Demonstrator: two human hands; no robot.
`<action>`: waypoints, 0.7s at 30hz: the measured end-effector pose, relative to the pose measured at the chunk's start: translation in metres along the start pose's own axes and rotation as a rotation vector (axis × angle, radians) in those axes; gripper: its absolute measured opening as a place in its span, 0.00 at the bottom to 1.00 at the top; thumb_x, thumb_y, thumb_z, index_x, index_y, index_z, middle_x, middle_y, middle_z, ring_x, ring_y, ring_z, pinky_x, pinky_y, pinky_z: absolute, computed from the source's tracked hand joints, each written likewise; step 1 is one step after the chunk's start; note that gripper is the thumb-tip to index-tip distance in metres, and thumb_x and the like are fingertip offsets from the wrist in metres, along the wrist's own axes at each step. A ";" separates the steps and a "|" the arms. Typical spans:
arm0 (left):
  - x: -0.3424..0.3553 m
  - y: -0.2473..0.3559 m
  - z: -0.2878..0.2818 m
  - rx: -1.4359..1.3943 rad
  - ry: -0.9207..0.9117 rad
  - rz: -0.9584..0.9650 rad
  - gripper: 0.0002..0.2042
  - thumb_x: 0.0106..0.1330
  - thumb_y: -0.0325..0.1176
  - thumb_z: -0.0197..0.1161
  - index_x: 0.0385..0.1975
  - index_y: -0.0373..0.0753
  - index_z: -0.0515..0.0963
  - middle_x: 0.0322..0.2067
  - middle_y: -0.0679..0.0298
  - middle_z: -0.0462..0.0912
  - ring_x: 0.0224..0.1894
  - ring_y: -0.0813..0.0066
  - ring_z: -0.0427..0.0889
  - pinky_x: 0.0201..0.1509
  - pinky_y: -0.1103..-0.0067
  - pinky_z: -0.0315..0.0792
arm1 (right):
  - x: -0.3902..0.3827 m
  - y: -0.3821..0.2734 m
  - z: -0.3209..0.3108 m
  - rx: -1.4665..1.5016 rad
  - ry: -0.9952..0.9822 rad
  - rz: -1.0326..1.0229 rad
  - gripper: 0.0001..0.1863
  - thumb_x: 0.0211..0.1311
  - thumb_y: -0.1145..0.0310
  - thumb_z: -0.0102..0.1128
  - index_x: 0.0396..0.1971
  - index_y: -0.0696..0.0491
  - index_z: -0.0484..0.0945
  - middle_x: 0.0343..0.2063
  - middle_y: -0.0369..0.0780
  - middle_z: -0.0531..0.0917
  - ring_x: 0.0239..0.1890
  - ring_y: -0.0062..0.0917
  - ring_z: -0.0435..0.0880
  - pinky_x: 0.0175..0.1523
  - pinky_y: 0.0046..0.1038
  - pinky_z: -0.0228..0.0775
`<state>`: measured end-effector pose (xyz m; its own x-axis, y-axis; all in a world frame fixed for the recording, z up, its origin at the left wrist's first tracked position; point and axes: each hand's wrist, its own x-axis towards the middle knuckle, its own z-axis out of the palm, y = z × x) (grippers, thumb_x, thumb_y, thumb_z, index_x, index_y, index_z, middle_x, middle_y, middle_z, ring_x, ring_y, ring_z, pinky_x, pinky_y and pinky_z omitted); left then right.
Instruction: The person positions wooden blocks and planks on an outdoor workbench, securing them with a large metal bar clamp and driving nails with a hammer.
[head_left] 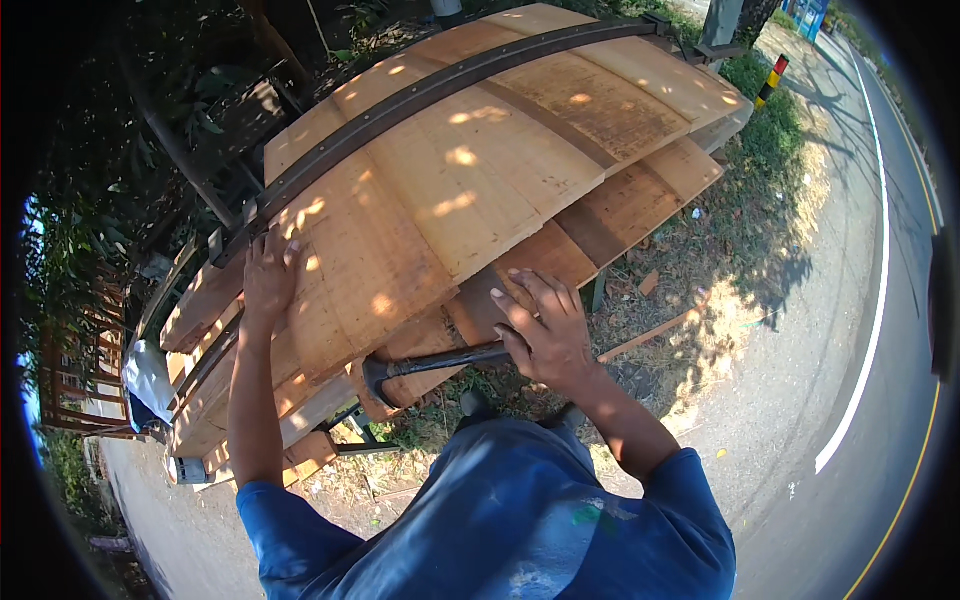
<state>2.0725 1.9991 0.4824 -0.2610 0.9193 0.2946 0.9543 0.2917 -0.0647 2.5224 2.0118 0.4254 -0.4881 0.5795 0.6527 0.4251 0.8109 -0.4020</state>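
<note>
My left hand (268, 278) lies on the top board of a stack of wide wooden boards (440, 200), beside a dark metal bar (380, 118) that crosses the stack. Its fingers are stretched out. At the near edge of the boards, my right hand (548, 335) is palm down with fingers spread. A black hammer (435, 362) reaches leftward from under that thumb, its curved head at the far end from the hand. The hidden end of its handle leaves unclear how firmly the hand touches it. Lower boards (570, 250) stick out beneath the top layer.
Beneath the stack is a green metal frame (365, 440). A white bag (148, 380) and a small can (185, 470) are at the left. On the right, a road (840, 420) runs past dry grass, a post (722, 25) and a striped marker (772, 82).
</note>
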 end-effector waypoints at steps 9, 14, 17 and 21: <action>-0.009 0.045 -0.003 -0.241 0.299 0.004 0.26 0.78 0.47 0.41 0.62 0.30 0.68 0.59 0.37 0.67 0.63 0.38 0.66 0.66 0.57 0.63 | 0.049 0.081 -0.029 -0.285 0.222 0.135 0.31 0.56 0.72 0.58 0.63 0.55 0.69 0.63 0.48 0.70 0.66 0.44 0.67 0.69 0.49 0.57; -0.007 0.041 -0.003 -0.235 0.292 -0.009 0.26 0.77 0.48 0.42 0.60 0.29 0.69 0.59 0.38 0.68 0.62 0.38 0.67 0.65 0.58 0.63 | 0.017 0.075 -0.035 -0.175 0.282 0.170 0.29 0.55 0.71 0.59 0.61 0.55 0.71 0.63 0.52 0.69 0.66 0.48 0.67 0.68 0.49 0.58; -0.005 0.036 0.000 -0.204 0.270 0.044 0.26 0.77 0.48 0.42 0.60 0.30 0.70 0.58 0.38 0.69 0.61 0.39 0.68 0.65 0.58 0.64 | -0.016 0.053 -0.030 -0.054 0.287 0.177 0.29 0.54 0.71 0.60 0.60 0.54 0.73 0.61 0.52 0.69 0.66 0.50 0.67 0.67 0.49 0.60; 0.000 0.047 -0.027 0.029 0.211 0.121 0.23 0.76 0.45 0.46 0.60 0.34 0.71 0.59 0.39 0.69 0.60 0.40 0.69 0.64 0.57 0.66 | -0.086 0.037 -0.014 0.098 0.247 0.191 0.30 0.52 0.73 0.62 0.60 0.52 0.74 0.62 0.53 0.68 0.65 0.50 0.68 0.66 0.49 0.61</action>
<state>2.1214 2.0059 0.5055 -0.1062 0.8733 0.4754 0.9715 0.1931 -0.1378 2.5906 1.9906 0.3638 -0.2013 0.6945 0.6908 0.4100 0.7002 -0.5845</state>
